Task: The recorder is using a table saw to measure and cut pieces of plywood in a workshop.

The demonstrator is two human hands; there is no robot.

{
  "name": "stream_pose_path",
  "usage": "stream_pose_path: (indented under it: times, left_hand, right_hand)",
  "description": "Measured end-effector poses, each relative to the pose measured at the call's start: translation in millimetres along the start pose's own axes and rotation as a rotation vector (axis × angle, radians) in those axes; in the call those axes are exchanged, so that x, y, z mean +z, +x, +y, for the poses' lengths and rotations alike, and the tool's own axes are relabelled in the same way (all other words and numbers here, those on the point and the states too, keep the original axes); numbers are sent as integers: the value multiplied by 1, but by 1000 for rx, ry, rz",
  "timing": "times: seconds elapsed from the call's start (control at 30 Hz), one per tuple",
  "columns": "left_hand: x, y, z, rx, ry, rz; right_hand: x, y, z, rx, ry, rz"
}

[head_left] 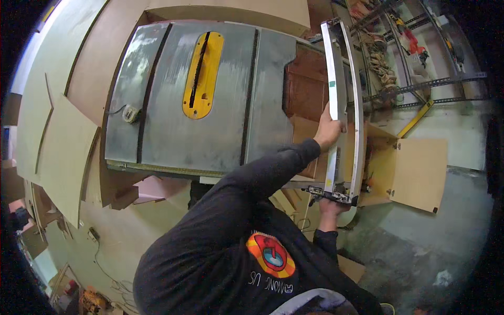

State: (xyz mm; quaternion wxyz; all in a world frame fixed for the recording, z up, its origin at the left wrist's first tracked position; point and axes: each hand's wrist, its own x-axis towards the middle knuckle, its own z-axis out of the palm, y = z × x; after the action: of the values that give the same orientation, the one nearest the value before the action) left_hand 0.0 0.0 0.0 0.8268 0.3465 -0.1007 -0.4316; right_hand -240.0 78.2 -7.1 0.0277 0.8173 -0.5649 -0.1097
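The person leans over from the lower centre of the frame, dark sleeves reaching up and to the right. Both hands are on a long metal rail (pixel 344 105), a pale fence that runs from the upper right of the frame down to right of centre. It stands just beside the right edge of the saw's grey surface (pixel 173 105), over an open gap where brown wood shows.

The left hand (pixel 329 128) grips the rail at about its middle, fingers wrapped round its left side and closed on it. The right hand (pixel 333 209) sits under the rail's near end, where a dark clamp block (pixel 333 194) is fixed; its fingers are hidden by that block, so I cannot tell how they lie.

In the surface, upper centre, a yellow insert (pixel 203 73) has a dark slot down its length. At right of the rail, an open cabinet door (pixel 420 173) of pale board hangs out. Plywood sheets (pixel 63 142) lean at the left of the frame, and shelving (pixel 415 47) with tools fills the upper right.
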Motion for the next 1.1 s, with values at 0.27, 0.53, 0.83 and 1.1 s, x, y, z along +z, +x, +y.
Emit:
stream_pose_path:
  times: [0.27,0.53,0.83,1.1]
  left_hand:
    - [7,4,16,174,284,49]
    - [5,18,-10,65,178,37]
    - [46,20,-45,-99,756,102]
    - [60,35,-97,-343,1151,103]
  right_hand:
    - [100,32,27,-239,1161,235]
    - [-29,22,-51,907,2469,124]
    - [23,1,25,998,1947,450]
    - [86,-18,57,713,1583,485]
